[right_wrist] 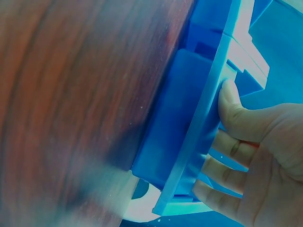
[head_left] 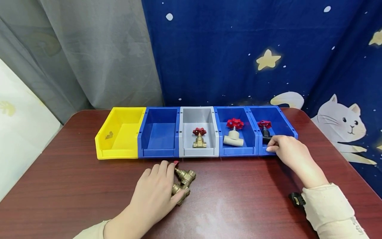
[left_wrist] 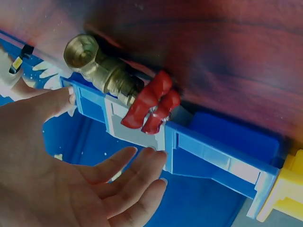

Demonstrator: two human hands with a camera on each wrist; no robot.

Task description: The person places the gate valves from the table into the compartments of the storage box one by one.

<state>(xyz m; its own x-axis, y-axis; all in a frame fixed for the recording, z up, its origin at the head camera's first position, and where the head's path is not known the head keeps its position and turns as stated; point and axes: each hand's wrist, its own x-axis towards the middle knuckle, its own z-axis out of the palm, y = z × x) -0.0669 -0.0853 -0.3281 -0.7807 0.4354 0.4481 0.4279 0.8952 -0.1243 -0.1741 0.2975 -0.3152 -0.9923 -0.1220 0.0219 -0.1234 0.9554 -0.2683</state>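
Observation:
My left hand [head_left: 155,192] arches over two brass gate valves [head_left: 188,176] on the table, its fingers loosely bent. In the left wrist view the thumb and fingers spread apart around a brass valve body [left_wrist: 106,73] and two red handwheels [left_wrist: 149,104]. My right hand [head_left: 290,152] reaches over the front of the rightmost blue bin [head_left: 280,116], pinching the black body of a valve with a red handwheel [head_left: 264,124]. In the right wrist view the thumb lies at the bin's rim [right_wrist: 208,101] and the fingers reach inside; the valve is hidden there.
The row continues leftward: a blue bin [head_left: 253,132] with a beige tee-shaped valve [head_left: 233,137], a grey bin [head_left: 199,152] with a brass valve [head_left: 199,141], another blue bin [head_left: 159,152] and a yellow bin [head_left: 119,154]. A small black object [head_left: 296,199] is beside the right cuff.

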